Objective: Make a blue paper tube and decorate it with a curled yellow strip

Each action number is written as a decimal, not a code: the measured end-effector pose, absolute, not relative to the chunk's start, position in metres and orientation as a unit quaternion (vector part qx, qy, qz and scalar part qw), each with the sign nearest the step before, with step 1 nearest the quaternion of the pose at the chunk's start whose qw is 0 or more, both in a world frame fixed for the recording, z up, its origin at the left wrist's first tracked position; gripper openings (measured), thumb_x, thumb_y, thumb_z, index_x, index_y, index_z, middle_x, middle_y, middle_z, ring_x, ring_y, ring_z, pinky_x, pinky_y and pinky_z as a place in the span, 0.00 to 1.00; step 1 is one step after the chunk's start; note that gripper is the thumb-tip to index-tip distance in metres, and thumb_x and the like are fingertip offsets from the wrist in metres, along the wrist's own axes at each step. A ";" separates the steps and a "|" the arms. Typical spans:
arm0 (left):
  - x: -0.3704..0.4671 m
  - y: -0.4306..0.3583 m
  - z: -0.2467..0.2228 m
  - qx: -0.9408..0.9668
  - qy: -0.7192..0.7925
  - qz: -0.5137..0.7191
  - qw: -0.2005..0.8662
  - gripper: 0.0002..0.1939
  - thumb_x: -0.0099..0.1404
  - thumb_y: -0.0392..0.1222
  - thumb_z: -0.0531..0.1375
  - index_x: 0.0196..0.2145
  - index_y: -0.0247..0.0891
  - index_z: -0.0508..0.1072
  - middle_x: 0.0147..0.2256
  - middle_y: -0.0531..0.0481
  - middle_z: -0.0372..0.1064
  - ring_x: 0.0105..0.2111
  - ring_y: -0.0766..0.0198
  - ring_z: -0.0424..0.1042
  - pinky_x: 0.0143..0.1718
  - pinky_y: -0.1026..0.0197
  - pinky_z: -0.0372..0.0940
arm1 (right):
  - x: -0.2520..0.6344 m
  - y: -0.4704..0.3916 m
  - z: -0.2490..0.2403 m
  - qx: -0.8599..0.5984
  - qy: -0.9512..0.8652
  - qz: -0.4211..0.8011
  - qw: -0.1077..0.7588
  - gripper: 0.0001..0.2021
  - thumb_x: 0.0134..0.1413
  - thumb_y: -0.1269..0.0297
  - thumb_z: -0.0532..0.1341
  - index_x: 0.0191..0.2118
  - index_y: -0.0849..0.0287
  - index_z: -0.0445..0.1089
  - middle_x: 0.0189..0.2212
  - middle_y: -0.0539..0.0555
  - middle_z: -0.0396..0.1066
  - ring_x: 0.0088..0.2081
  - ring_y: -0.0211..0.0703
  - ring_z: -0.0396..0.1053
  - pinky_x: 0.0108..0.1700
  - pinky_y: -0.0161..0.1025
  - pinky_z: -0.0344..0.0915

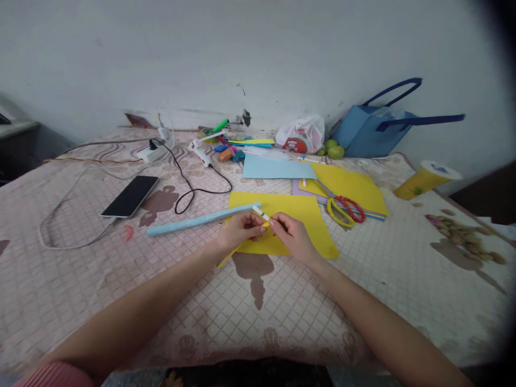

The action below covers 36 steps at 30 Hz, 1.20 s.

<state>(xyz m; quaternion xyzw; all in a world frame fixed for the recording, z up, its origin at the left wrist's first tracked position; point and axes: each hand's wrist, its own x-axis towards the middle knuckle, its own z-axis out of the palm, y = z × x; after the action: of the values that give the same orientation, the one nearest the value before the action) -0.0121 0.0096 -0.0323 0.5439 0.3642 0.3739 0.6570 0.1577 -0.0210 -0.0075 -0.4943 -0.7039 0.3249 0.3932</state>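
Observation:
Over a yellow paper sheet (310, 220) my two hands meet, fingertips nearly touching. My right hand (294, 236) pinches the lower end of a thin white marker (260, 213) that points up and left. A narrow yellow paper strip (226, 260) trails below my left hand (238, 231), whose curled fingers close on it; a bit of yellow also shows at the marker's lower end. How the strip sits against the marker is partly hidden by fingers. A long light-blue paper tube (193, 221) lies just behind my left hand, its right end on the yellow sheet.
Scissors (342, 210) with red and yellow handles rest on stacked coloured paper (346, 183) at right. Behind are a blue sheet (278, 166), a glue gun (201, 153) with its cord, and a blue bag (371, 131). A phone (131, 196) on a cable lies left.

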 end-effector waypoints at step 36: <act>-0.015 0.009 -0.031 0.546 0.381 0.327 0.671 0.17 0.48 0.48 0.67 0.26 0.34 0.65 0.21 0.55 0.65 0.19 0.73 0.65 0.23 0.68 0.59 | 0.161 -0.016 -0.009 -0.493 -0.687 0.358 0.397 0.18 0.60 0.52 0.48 0.25 0.57 0.61 0.21 0.48 0.63 0.23 0.34 0.58 0.28 0.34 0.55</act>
<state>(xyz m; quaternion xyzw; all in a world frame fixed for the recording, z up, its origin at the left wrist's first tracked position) -0.0149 0.0090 -0.0313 0.5457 0.3815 0.3271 0.6706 0.1614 -0.0161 -0.0088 -0.4925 -0.6867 0.3584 0.3967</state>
